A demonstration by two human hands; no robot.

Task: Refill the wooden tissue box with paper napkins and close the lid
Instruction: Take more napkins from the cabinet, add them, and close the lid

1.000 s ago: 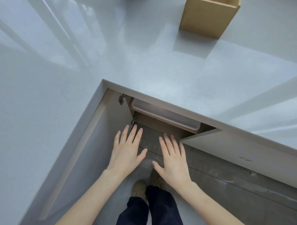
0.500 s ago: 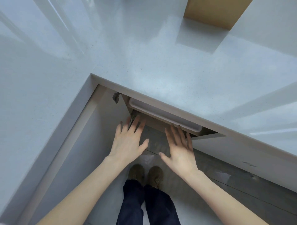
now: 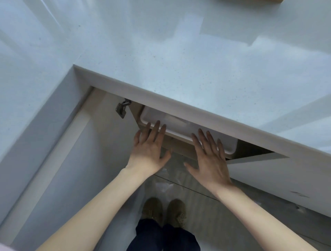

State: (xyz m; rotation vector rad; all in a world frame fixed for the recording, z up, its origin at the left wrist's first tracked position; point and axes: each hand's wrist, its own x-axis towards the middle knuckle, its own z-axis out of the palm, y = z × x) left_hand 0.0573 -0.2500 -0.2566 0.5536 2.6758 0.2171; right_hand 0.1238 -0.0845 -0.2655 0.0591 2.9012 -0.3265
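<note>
1. One wooden tissue box (image 3: 252, 1) showed only as a thin tan sliver at the top edge of the frame, right of centre, on the pale countertop (image 3: 179, 59).
2. One white tray (image 3: 180, 128) sat in the open cabinet under the counter edge, at mid-frame.
3. Left hand (image 3: 149, 149): flat, fingers spread, fingertips at the tray's rim, gripping nothing.
4. Right hand (image 3: 210, 159): likewise flat and spread, fingers overlapping the tray's rim.
5. One metal hinge (image 3: 122, 109) lay left of the tray.
6. Two shoes (image 3: 163, 210) appeared at bottom centre.

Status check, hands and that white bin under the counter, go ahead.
Left hand and right hand open, fingertips over white bin. Nothing gripped. Countertop overhangs bin.
</note>
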